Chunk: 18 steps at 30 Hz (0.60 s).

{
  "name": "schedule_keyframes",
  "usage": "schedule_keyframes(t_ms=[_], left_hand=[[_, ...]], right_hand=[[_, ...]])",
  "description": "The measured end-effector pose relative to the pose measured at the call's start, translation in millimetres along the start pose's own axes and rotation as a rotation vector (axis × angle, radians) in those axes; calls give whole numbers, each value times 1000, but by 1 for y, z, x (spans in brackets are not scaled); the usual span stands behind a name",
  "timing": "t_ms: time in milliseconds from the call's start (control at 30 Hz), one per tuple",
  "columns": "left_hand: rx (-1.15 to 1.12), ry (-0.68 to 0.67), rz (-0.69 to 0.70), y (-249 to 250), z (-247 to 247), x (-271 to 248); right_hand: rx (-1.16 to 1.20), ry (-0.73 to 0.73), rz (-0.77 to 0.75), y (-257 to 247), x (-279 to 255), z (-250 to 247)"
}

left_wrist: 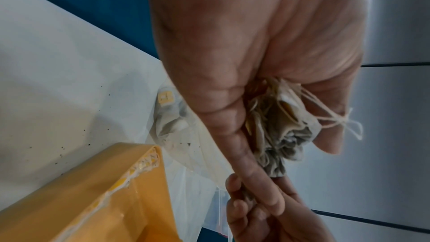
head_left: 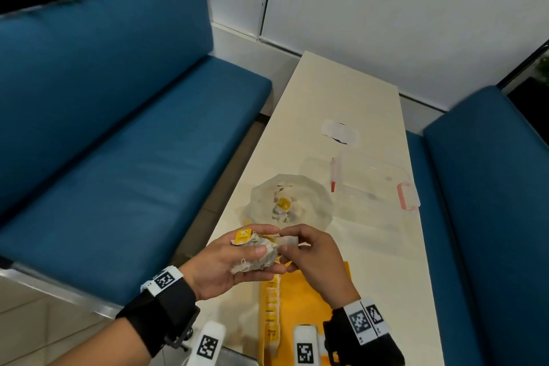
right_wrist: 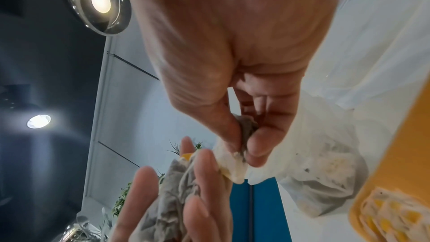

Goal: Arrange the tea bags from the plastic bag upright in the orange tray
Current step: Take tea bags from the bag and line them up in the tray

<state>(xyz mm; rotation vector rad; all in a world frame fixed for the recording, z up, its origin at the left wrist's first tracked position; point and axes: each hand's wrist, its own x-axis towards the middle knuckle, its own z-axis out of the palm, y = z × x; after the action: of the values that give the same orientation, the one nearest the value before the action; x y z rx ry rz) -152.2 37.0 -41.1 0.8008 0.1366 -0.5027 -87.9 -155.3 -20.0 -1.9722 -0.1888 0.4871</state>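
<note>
While both hands hover above the near end of the table (head_left: 350, 104), the left hand (head_left: 234, 261) cups a crumpled bunch of tea bags (head_left: 255, 255), fingers curled round it, loose strings and a yellow tag sticking out. The right hand (head_left: 312, 255) pinches one tea bag (right_wrist: 235, 166) between thumb and forefinger at the edge of that bunch; the wrist view is blurred, so I can't tell if it's free of the bunch or tangled by its string.

Plastic bag (head_left: 292, 202) lies open on the table just beyond the hands, a few tea bags left inside. Orange tray (head_left: 300, 300) sits right under the hands, mostly hidden by them and the wrists; a row of tea bags stands upright along its left wall (head_left: 271, 315).

Around: an empty zip pouch with a red seal (head_left: 374, 184) right of the plastic bag, a small white wrapper (head_left: 340, 132) further up the table, blue bench seats (head_left: 124, 140) on both sides.
</note>
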Motion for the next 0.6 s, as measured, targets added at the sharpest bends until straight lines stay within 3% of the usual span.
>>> schedule_keyframes(t_ms=[267, 467, 600], left_hand=[[49, 29, 18, -4, 3, 2], [82, 187, 90, -7, -8, 3], [191, 286, 24, -10, -8, 8]], right_hand=[[63, 91, 25, 5, -3, 1], [75, 223, -9, 10, -3, -1], [45, 255, -58, 12, -5, 5]])
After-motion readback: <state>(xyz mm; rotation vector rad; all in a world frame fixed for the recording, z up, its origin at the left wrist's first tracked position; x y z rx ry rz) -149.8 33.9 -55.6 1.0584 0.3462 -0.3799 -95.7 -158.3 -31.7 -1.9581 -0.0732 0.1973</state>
